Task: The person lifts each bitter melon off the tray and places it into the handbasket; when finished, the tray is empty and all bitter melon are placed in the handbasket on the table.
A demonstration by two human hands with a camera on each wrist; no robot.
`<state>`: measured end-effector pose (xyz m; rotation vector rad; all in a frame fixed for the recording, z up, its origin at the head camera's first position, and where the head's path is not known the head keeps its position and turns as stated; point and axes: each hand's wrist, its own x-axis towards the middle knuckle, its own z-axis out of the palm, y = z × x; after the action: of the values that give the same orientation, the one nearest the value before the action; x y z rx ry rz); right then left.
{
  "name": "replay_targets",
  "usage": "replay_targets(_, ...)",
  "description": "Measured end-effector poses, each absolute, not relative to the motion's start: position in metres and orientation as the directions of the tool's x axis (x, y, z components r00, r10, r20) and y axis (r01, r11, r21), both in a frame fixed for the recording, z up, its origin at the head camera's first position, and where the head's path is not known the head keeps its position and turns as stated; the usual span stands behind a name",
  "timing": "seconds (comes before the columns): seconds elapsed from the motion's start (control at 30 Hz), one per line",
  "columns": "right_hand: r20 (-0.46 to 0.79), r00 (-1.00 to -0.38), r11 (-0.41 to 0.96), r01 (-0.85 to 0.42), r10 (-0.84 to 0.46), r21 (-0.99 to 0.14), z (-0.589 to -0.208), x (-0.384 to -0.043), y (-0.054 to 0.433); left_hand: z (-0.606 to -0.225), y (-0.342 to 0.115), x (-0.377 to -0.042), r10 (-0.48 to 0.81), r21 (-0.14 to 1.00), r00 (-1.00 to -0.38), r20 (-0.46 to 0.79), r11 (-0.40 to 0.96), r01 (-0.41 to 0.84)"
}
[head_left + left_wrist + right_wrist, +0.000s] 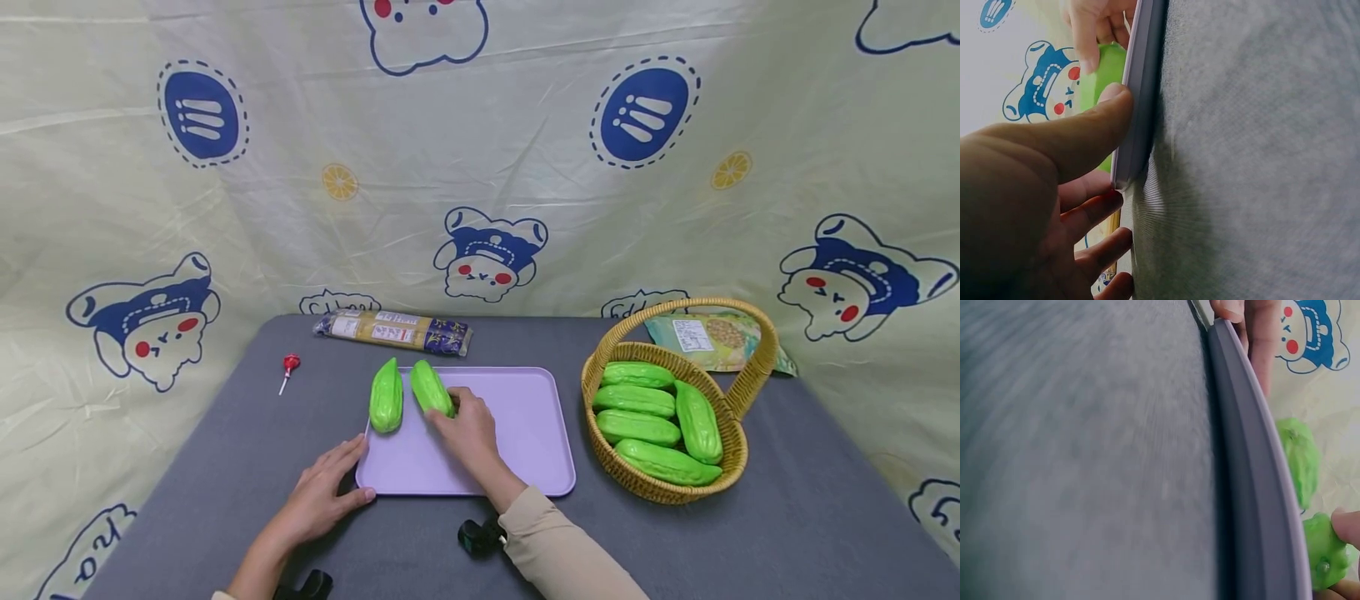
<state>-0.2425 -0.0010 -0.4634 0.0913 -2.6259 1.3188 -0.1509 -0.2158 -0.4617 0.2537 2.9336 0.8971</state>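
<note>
A light purple tray (pixel 510 433) lies on the table, with two green bitter melons on its left part. My right hand (pixel 472 429) pinches the near end of one bitter melon (pixel 430 387) between thumb and fingers. To its left, the other bitter melon (pixel 386 398) lies lengthwise along the tray's left edge. My left hand (pixel 322 492) touches the tray's near left corner, its fingers fairly straight. In the left wrist view the thumb (pixel 1094 131) rests against the tray's rim (pixel 1138 106), the other fingers spread below. The right wrist view shows only part of the right hand (pixel 1349 528).
A wicker basket (pixel 592 417) holding several bitter melons stands right of the tray, its handle arching up. Behind it lies a green food packet (pixel 716 333). A pack of noodles (pixel 393 332) is at the back, and a red lollipop (pixel 291 363) at the left.
</note>
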Motion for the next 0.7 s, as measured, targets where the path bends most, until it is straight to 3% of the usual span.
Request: replay_targets(0.7,0.264,-0.963,0.457,-0.261,-0.059,-0.850,-0.439,-0.222,0.053,-0.461,-0.216,-0.151,0.174,0.557,-0.985,-0.021,0.820,0.132)
